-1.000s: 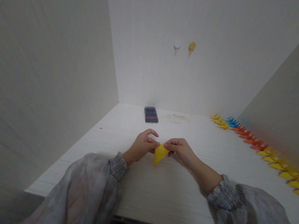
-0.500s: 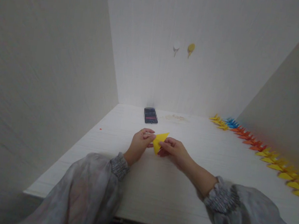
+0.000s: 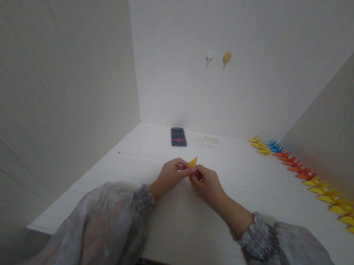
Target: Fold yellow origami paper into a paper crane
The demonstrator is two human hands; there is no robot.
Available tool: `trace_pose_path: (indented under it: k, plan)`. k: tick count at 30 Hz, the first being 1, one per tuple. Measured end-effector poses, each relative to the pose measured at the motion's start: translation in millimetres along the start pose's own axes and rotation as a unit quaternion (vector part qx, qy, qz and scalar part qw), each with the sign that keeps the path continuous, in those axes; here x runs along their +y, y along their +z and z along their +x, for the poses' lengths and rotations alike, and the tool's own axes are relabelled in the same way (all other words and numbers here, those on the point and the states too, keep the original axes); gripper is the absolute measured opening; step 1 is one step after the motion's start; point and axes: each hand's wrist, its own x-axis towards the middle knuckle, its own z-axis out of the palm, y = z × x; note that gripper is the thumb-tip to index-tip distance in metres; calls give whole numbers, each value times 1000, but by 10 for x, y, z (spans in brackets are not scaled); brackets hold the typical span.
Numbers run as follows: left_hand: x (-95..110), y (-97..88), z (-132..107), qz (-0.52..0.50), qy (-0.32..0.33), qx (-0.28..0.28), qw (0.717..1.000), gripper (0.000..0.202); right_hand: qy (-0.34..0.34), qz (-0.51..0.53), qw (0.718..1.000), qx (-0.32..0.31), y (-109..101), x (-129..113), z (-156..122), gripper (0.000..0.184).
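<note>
A small folded piece of yellow paper (image 3: pixel 192 164) is pinched between both my hands just above the white tabletop (image 3: pixel 167 224). My left hand (image 3: pixel 170 176) grips it from the left with closed fingers. From the right, my right hand (image 3: pixel 207 183) pinches the same paper, its fingers pressed together. Only the upper tip and a thin lower edge of the paper show; the rest is hidden by my fingers.
A dark phone (image 3: pixel 178 137) lies at the back of the table. Along the right wall runs a row of folded paper pieces: yellow (image 3: pixel 259 143), blue (image 3: pixel 275 145), orange (image 3: pixel 296 168) and more yellow (image 3: pixel 337 200). Two hooks (image 3: pixel 218 57) sit on the back wall. A tiny red speck (image 3: pixel 119 152) lies on the left.
The yellow paper went from a wide triangle hanging between my hands to a narrow folded shape standing upright. My hands have come closer together around it.
</note>
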Motion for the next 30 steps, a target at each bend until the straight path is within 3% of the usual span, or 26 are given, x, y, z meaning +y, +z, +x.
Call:
trace_pose_path:
  k: [5, 10, 14, 30]
  plan:
    - [19, 6, -10, -87, -66, -9, 994, 29, 17, 114, 993, -32, 14, 45, -10, 16]
    - [4, 1, -26, -150, -89, -25, 984, 29, 93, 296, 949, -57, 65, 114, -1, 23]
    - [2, 3, -26, -157, -92, -20, 983, 29, 116, 378, 917, -56, 70, 107, 3, 20]
    - [-26, -25, -18, -176, -90, -15, 980, 28, 131, 405, 903, -52, 37, 75, -10, 19]
